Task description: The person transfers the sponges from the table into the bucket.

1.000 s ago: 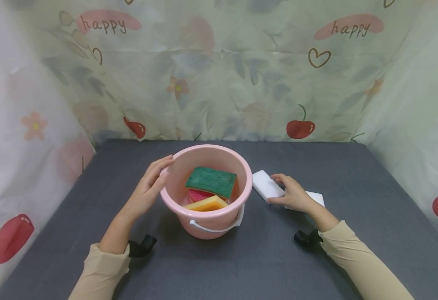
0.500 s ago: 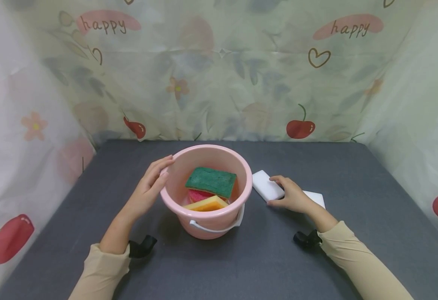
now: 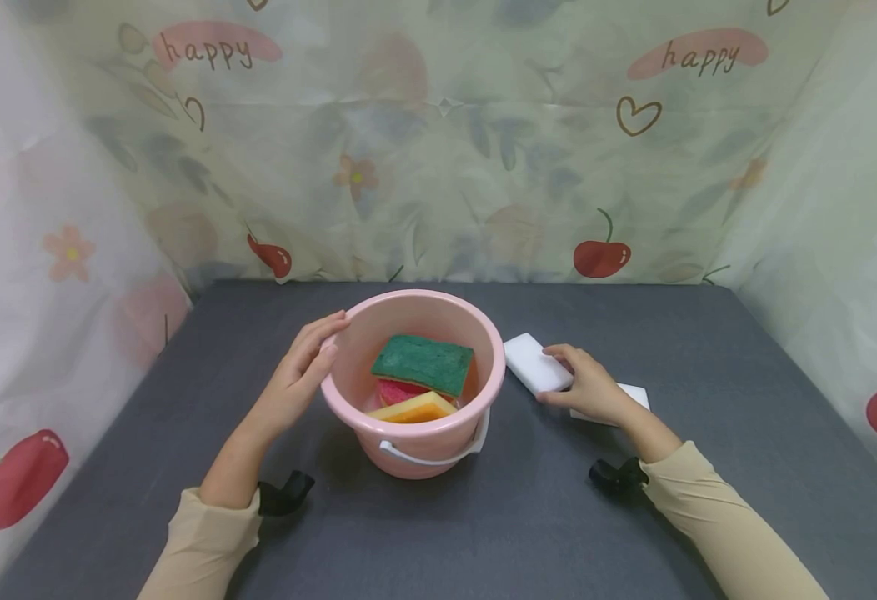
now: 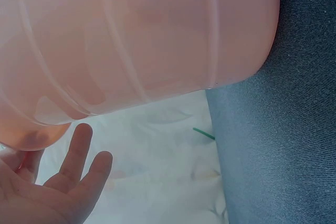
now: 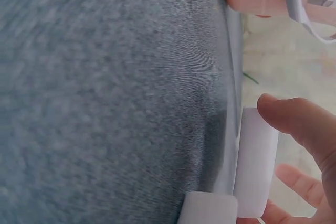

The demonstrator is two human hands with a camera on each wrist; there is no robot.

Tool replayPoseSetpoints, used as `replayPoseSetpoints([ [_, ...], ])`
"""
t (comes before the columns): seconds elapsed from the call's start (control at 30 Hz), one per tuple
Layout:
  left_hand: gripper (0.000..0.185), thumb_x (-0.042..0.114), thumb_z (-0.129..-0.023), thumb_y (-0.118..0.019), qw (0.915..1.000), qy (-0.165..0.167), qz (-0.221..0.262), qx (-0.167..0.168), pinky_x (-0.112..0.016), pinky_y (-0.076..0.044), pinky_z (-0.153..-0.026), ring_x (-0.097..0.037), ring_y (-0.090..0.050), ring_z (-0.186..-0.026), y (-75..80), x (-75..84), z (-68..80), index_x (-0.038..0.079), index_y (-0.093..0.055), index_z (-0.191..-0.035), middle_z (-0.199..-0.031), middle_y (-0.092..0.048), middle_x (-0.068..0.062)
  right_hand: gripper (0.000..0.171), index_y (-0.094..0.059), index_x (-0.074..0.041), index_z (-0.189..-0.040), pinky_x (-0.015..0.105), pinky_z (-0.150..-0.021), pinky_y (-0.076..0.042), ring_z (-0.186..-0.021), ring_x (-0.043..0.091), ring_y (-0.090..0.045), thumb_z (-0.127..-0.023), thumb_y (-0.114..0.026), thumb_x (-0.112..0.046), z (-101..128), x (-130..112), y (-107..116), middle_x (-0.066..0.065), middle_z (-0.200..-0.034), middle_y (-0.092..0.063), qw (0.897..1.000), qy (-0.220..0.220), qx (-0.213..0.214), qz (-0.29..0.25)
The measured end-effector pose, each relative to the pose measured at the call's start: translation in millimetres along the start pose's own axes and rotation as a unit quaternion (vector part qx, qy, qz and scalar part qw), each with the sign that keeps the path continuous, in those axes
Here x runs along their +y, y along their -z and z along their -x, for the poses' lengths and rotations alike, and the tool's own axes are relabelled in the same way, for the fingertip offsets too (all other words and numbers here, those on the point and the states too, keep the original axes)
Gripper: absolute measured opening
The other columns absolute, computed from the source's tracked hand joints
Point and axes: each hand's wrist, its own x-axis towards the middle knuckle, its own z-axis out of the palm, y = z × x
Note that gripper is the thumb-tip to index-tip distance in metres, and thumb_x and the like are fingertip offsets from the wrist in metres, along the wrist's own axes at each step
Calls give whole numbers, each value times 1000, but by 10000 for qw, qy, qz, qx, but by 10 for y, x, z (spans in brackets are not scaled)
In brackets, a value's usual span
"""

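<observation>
In the head view a pink bucket (image 3: 408, 446) with a white handle stands left of centre. My left hand (image 3: 303, 367) holds its left rim with thumb and fingertips; in the left wrist view two straight fingers (image 4: 79, 150) show beside the bucket wall. To the right, my right hand (image 3: 592, 387) pinches a white sponge block (image 3: 532, 362) between thumb and fingers. The right wrist view shows this block (image 5: 254, 166) a little off the tabletop, with the thumb (image 5: 294, 116) on its edge. A second white block (image 3: 637, 394) lies on the table, partly hidden under that hand.
Inside the bucket are a green-topped scouring sponge (image 3: 423, 364), a pink sponge (image 3: 397, 390) and a yellow sponge (image 3: 416, 408). Dark grey cloth (image 3: 438, 542) covers the table. Printed curtains (image 3: 446, 167) enclose the back and both sides.
The right hand, after dipping slightly lower and covering more of the second block, has closed on the first white block and raised it a little. The left hand and bucket stay put.
</observation>
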Motion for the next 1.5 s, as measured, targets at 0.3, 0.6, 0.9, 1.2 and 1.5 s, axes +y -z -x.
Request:
replayPoseSetpoints([
  [0.3, 38, 8, -97, -40, 10000, 15, -19, -3, -5, -27, -100, -27, -28, -136, 4, 2, -1, 2, -45, -135, -147, -33, -15, 67, -43, -2, -132, 54, -95, -41, -117, 42, -48, -78, -75, -24, -5, -40, 80, 28, -131, -46, 9999, -44, 94, -70],
  [0.6, 39, 7, -97, -41, 10000, 21, 22, -45, -4, -28, -100, -28, -28, -136, 8, 0, -5, 2, -44, -135, -148, -32, -14, 68, -41, -2, -134, 54, -94, -40, -116, 42, -47, -79, -73, -25, 0, -78, 205, 25, -135, -44, 9997, -103, 177, -131],
  [0.9, 39, 9, -98, -40, 9999, 127, -32, -100, -5, -28, -99, -26, -27, -137, 18, 9, -5, 4, -44, -136, -149, -31, -12, 66, -41, -2, -134, 54, -96, -40, -117, 41, -47, -80, -72, -23, 10, -122, 316, 25, -135, -44, 9992, 0, 364, -177],
  [1.2, 39, 10, -98, -40, 9998, 187, -66, -99, -5, -28, -99, -26, -27, -137, 20, 8, -3, 5, -44, -137, -149, -31, -12, 66, -41, -3, -134, 55, -96, -40, -118, 41, -46, -80, -72, -25, 22, -164, 358, 23, -137, -42, 9991, -53, 369, -176],
  [1.5, 39, 8, -97, -41, 9999, 64, -81, -55, -5, -28, -99, -27, -28, -136, 7, -5, 3, 3, -44, -136, -148, -32, -14, 64, -43, -3, -133, 54, -96, -40, -117, 40, -46, -81, -72, -25, 48, -210, 399, 23, -137, -43, 9988, -15, 437, -210],
])
